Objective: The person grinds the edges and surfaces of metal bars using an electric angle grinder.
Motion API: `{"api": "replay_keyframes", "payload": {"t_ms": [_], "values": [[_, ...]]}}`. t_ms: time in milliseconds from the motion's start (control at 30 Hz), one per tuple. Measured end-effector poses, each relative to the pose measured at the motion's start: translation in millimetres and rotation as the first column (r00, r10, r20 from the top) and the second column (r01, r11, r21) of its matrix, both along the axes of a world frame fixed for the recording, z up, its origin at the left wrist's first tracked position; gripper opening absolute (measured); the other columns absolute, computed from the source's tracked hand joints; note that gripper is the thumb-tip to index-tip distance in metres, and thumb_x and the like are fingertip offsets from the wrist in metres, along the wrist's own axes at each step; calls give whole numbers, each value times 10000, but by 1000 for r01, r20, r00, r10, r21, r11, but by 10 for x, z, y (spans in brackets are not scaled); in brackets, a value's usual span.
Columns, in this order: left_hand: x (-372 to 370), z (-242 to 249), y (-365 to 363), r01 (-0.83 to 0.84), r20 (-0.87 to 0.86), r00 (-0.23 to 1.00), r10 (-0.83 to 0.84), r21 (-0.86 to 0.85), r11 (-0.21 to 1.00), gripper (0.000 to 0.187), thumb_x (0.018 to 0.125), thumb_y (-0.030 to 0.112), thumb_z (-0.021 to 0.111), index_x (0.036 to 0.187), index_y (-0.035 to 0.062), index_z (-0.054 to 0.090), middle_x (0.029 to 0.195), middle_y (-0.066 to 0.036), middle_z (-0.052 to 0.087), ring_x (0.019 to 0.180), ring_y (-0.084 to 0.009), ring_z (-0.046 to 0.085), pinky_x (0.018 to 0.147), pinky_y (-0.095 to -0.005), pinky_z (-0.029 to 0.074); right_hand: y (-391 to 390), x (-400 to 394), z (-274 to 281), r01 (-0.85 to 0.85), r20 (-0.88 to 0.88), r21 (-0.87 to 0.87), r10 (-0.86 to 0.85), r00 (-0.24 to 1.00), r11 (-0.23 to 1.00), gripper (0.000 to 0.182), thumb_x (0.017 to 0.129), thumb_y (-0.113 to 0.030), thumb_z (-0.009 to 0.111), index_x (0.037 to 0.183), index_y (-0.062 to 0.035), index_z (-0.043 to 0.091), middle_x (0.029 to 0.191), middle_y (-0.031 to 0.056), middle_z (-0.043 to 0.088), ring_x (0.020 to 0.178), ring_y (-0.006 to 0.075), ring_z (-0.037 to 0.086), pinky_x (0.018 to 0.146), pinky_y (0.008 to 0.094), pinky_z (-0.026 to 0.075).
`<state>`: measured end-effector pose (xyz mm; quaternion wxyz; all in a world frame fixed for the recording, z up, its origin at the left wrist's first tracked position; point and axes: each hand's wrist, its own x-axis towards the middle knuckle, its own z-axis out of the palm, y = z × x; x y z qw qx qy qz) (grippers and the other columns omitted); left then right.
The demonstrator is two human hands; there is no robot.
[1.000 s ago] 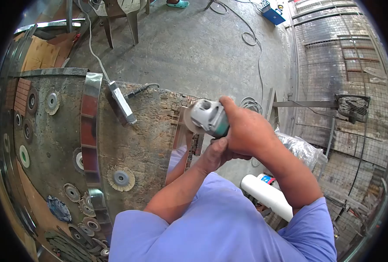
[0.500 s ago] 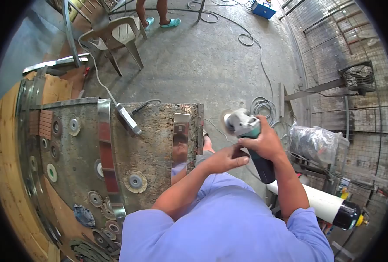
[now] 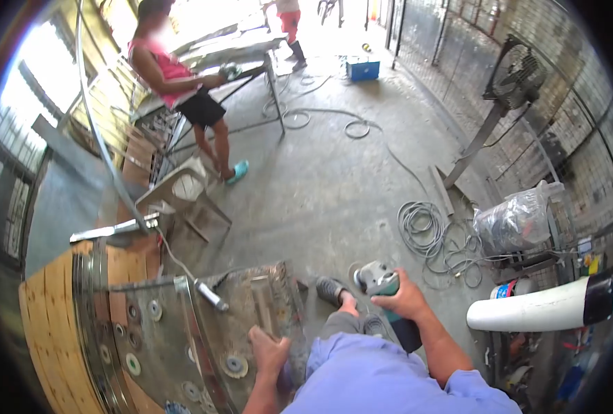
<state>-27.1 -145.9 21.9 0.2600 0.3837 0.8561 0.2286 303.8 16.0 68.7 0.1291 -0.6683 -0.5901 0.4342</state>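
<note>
My right hand (image 3: 408,298) is wrapped round the green and black body of an angle grinder (image 3: 376,279), held up over the floor beside the bench. Its grey head and small round disc point left. My left hand (image 3: 268,350) is closed at the near end of a shiny flat metal strip (image 3: 261,303) on the worn bench (image 3: 234,338); its fingertips are partly hidden. Left of that hand lies a round abrasive wheel (image 3: 234,365). A longer metal strip (image 3: 199,331) crosses the bench further left.
A white power strip (image 3: 212,295) lies at the bench's far side. Several discs, including a green-ringed one (image 3: 133,363), lie to the left. A white cylinder (image 3: 527,308), coiled cable (image 3: 420,224), fan (image 3: 517,72) and chair (image 3: 182,186) stand around. A co-worker (image 3: 172,76) works at another table.
My left hand has left the grinder's side and come down on the metal strip. My right hand still holds the grinder. The view has tilted up, showing more of the room and co-workers.
</note>
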Motion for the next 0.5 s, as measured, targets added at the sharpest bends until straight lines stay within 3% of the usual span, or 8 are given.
{"api": "replay_keyframes", "payload": {"t_ms": [100,200,233,300,367,433,467,500], "values": [[26,-25,-71,70,-132,990,-57,98,993,788,734,218,811,1377,-51,445,1224,-281,499,1124,-489,522,969,-514,467,2,31,68,-17,-21,-27,16,1000,1000,1042,600,-508,936,1401,-25,478,1218,246,690,1151,376,684,986,426,524],[234,122,4,89,-389,913,-125,-108,990,895,754,273,844,1493,24,406,1282,-257,476,1125,-457,536,974,-513,470,22,39,93,-31,-8,-35,30,1000,999,1036,595,-486,938,1403,-26,479,1204,249,695,1145,380,687,992,421,523],[202,2,-22,196,-482,835,-265,-188,962,965,769,310,857,1566,87,361,1319,-237,453,1130,-436,540,996,-514,462,42,13,127,-38,7,-32,38,999,999,1029,600,-478,937,1403,-25,479,1207,248,694,1145,382,687,994,422,522],[271,-155,1,204,-562,793,-237,-123,971,916,782,285,843,1546,75,383,1354,-251,453,1159,-453,532,1004,-524,450,91,-67,199,-80,23,-24,81,996,997,1016,616,-455,936,1407,-17,472,1215,252,690,1148,385,685,997,424,521],[323,39,66,221,-629,756,-182,-16,975,849,797,284,827,1521,73,435,1342,-223,527,1184,-433,550,1040,-515,431,182,-193,370,-118,-47,-29,117,992,993,1011,634,-430,931,1424,-13,457,1232,261,682,1158,387,682,996,430,522],[345,126,78,417,-336,890,-308,325,849,783,828,320,808,1493,65,485,1302,-183,605,1208,-386,574,1037,-495,450,269,-461,452,-213,-45,-34,211,976,976,998,648,-423,918,1434,-25,449,1218,270,686,1141,403,686,974,440,530],[409,241,155,432,41,890,-454,246,868,742,859,364,788,1474,61,505,1291,-164,623,1211,-352,588,1023,-481,466,310,-573,481,-270,19,-4,270,963,963,984,653,-427,908,1431,-35,450,1194,275,694,1117,418,693,953,447,536],[493,307,245,469,420,755,-503,190,863,707,890,407,767,1455,58,525,1280,-146,641,1215,-319,602,1009,-467,482,365,-695,523,-329,85,29,326,942,944,971,659,-431,899,1429,-44,451,1171,279,702,1093,434,699,931,454,543]]}}
